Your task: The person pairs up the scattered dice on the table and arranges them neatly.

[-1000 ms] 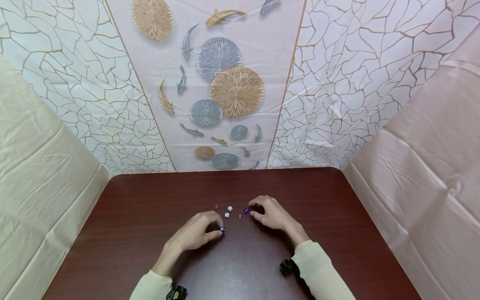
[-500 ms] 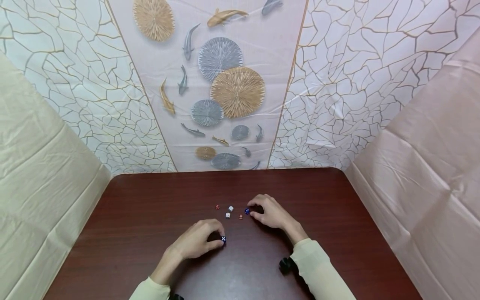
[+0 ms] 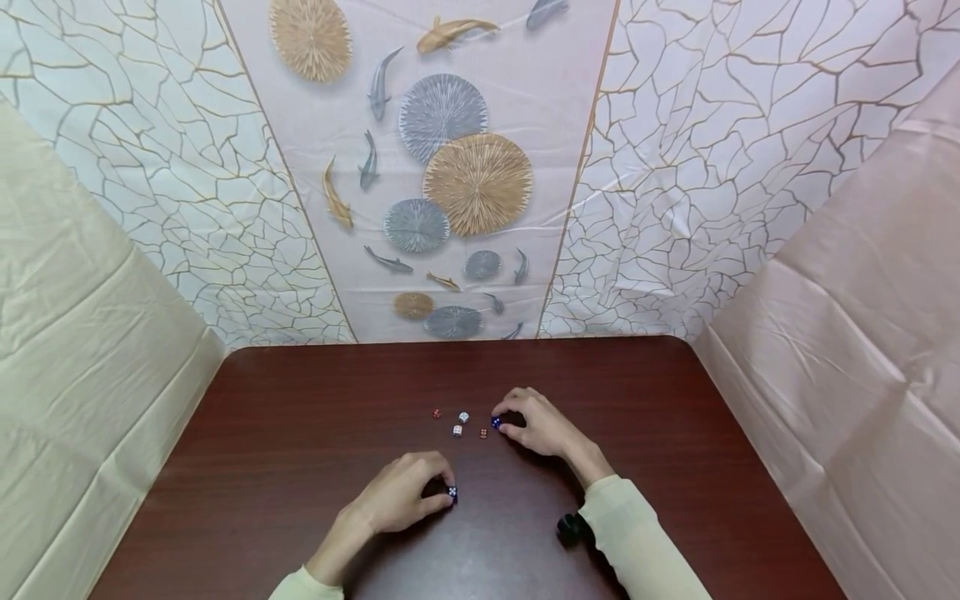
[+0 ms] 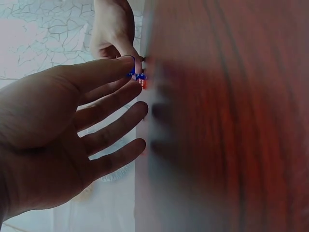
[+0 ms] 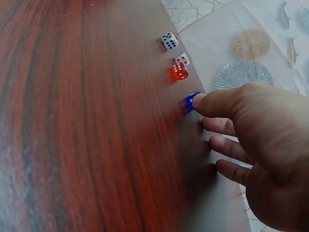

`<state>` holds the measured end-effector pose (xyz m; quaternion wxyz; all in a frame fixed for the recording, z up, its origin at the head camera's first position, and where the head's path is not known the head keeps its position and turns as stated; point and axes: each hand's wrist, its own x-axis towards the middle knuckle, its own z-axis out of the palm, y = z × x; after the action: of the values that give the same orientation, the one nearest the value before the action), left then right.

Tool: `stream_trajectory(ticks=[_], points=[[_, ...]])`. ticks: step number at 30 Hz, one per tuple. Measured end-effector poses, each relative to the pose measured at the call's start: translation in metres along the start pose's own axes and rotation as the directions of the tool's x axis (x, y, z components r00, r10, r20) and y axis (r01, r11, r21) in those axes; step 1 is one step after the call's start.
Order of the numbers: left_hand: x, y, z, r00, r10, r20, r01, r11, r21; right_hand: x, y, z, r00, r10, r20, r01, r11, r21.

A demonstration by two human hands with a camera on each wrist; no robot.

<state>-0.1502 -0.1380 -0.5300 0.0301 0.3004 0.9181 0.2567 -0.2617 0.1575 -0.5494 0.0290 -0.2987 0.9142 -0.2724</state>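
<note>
My left hand [image 3: 401, 493] pinches a dark blue die [image 3: 452, 492] with white pips between thumb and forefinger, low over the near part of the tabletop. In the left wrist view its other fingers are spread out and hold nothing. Farther back on the right, my right hand [image 3: 538, 423] has thumb and forefinger on a second blue die [image 3: 496, 422]. The right wrist view shows the thumb against this blue die [image 5: 192, 101]. Just left of it lie a red die [image 3: 483, 433], two white dice [image 3: 463, 417] and another red die [image 3: 437, 413].
The dark red-brown wooden table [image 3: 300, 392] has rounded far corners. A patterned cloth [image 3: 645, 208] hangs behind it, and plain beige cloths [image 3: 847, 333] stand at both sides. A black wrist device [image 3: 572, 530] sits under the right sleeve.
My left hand has moved toward me and slightly right, taking its blue die along. The right thumb and forefinger have closed in on the other blue die. The red and white dice stay put.
</note>
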Motion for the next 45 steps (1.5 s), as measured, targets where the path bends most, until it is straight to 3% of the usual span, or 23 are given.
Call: stream_trajectory(ticks=[6, 22, 45], points=[[-0.003, 0.004, 0.002, 1.000, -0.014, -0.002, 0.014, 1.000, -0.001, 0.000, 0.000, 0.001, 1.000, 0.006, -0.005, -0.006, 1.000, -0.003], [-0.007, 0.012, 0.010, 0.997, 0.020, -0.074, -0.015, 0.998, 0.068, 0.002, 0.000, 0.002, 1.000, -0.005, -0.022, 0.005, 1.000, -0.013], [-0.013, 0.014, 0.017, 0.998, 0.008, -0.063, 0.002, 0.988, 0.153, -0.003, 0.000, 0.003, 0.999, -0.009, -0.045, 0.010, 1.000, 0.013]])
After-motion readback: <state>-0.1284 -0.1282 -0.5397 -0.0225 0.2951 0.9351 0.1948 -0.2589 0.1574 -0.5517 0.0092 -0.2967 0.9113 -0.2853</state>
